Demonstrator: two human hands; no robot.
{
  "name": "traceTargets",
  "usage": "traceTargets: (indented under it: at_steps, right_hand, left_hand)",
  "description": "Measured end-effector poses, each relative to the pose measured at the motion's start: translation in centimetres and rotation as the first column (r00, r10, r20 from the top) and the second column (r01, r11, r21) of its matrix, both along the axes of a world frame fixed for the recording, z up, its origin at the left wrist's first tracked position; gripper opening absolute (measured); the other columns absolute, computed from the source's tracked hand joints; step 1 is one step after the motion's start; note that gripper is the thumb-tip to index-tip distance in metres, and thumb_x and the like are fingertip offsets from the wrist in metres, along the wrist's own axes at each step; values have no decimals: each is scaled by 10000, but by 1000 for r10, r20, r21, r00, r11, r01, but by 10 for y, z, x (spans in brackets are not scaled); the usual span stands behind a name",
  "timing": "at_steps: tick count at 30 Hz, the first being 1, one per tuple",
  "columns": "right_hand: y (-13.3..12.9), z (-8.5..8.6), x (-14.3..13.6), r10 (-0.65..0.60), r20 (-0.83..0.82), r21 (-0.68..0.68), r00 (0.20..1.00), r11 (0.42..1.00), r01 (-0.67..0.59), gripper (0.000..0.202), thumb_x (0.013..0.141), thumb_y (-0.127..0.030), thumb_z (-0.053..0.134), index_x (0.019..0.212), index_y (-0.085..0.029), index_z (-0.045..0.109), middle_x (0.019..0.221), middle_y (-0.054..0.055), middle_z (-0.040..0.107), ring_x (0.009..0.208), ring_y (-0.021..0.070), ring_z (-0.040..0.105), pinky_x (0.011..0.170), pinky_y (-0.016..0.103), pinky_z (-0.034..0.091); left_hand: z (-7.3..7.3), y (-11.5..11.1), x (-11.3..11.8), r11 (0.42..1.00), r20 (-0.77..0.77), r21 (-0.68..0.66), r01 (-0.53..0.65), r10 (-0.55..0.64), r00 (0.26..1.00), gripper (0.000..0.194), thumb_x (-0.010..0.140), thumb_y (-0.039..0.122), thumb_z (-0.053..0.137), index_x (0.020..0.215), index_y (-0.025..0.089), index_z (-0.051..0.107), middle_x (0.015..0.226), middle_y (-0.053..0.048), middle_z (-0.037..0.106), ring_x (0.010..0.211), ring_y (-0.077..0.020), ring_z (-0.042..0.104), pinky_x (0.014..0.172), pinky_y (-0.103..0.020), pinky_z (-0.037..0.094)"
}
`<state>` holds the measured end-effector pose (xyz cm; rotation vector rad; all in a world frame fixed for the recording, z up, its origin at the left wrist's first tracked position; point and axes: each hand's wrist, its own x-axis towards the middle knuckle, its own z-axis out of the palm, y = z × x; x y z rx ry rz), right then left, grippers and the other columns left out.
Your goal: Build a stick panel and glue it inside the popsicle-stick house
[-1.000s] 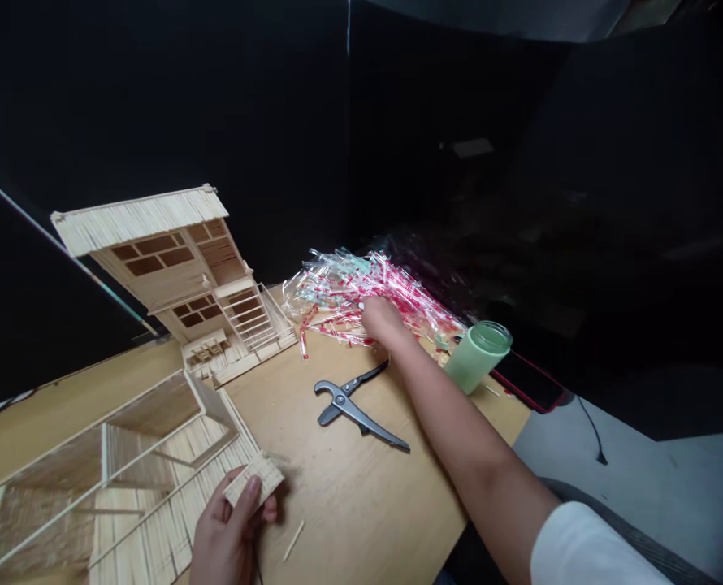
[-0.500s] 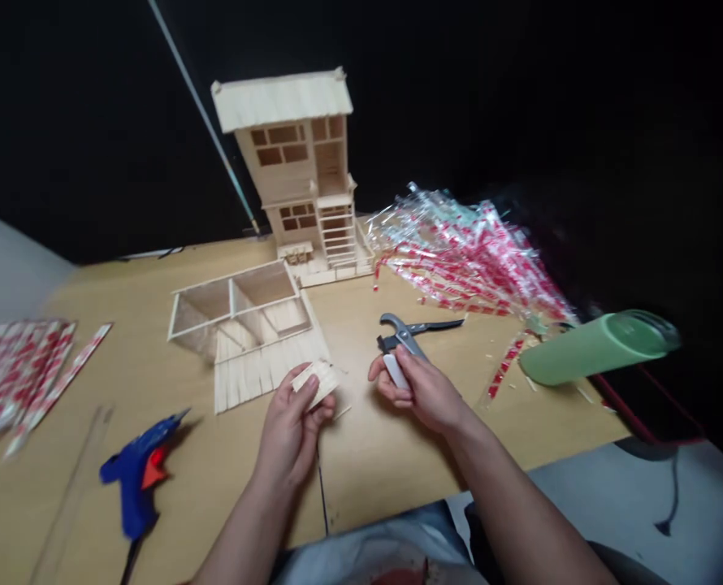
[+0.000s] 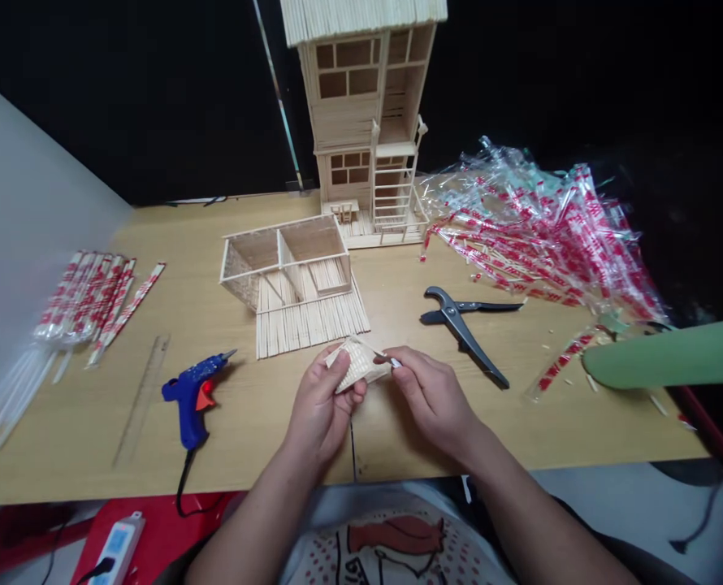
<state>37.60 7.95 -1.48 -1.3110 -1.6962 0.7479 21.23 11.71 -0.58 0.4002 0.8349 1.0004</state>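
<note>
My left hand point(image 3: 322, 400) holds a small pale panel of glued wooden sticks point(image 3: 357, 363) just above the table's front edge. My right hand point(image 3: 430, 395) pinches a small thin white-tipped object point(image 3: 391, 360) whose tip touches the panel's right side. Behind the hands lies an open stick-built box frame with a slatted floor point(image 3: 293, 279). A tall stick-built model house point(image 3: 367, 114) stands at the back of the wooden table point(image 3: 215, 309).
Black pliers point(image 3: 462, 327) lie right of the hands. A blue glue gun point(image 3: 192, 394) and a clear ruler point(image 3: 142, 398) lie to the left. Wrapped stick packets point(image 3: 90, 296) sit far left, a heap of wrappers point(image 3: 538, 231) back right. A green tumbler point(image 3: 666, 357) stands at the right edge.
My right hand left the wrapper heap, came back with a small white-tipped object and brought it against the stick panel. The view swung left and down.
</note>
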Motion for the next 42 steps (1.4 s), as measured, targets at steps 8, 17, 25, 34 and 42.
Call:
traceTargets:
  at_steps: [8,17,25,34,42]
  right_hand:
    - [4,4,-5,104,32,64,994,992,-106,249,1033,-231,384,1146,-207,605,978,74,672,911,196,611,823,334,493]
    - [7,9,0,88,102,86,991,992,-97,206,1024,-243,417,1082,-187,607,936,79,664,876,201,598,785,339,487]
    - [8,8,7,98,144,109,985,987,-115,209,1025,-261,415,1042,-186,609,868,66,646,817,195,577,739,327,470]
    - [1,13,10,169,76,41,983,984,-172,225,1032,-276,399,1043,-197,610,896,61,664,841,190,600,742,309,472]
    - [0,17,13,160,175,87,971,980,-177,223,1034,-282,400,1020,-190,603,865,62,650,818,195,577,741,315,460]
  left_hand:
    - [5,0,-2,998,49,-65,-2,5,999,217,749,244,815,852,122,668,758,0,650,515,-30,542,466,-94,466]
    - [6,-3,1,997,17,-64,33,-32,999,185,724,249,824,798,158,681,739,7,635,527,-49,504,454,-111,443]
    - [5,-7,0,995,42,-35,97,-95,995,189,759,260,806,783,132,669,655,18,581,480,-34,455,422,-101,414]
    - [5,-11,1,991,17,16,132,-132,991,199,786,271,786,802,120,658,653,12,596,473,-28,484,429,-100,404]
    - [10,-11,-1,982,-40,20,185,-184,982,233,766,291,794,769,118,637,587,33,534,424,-21,408,405,-117,337]
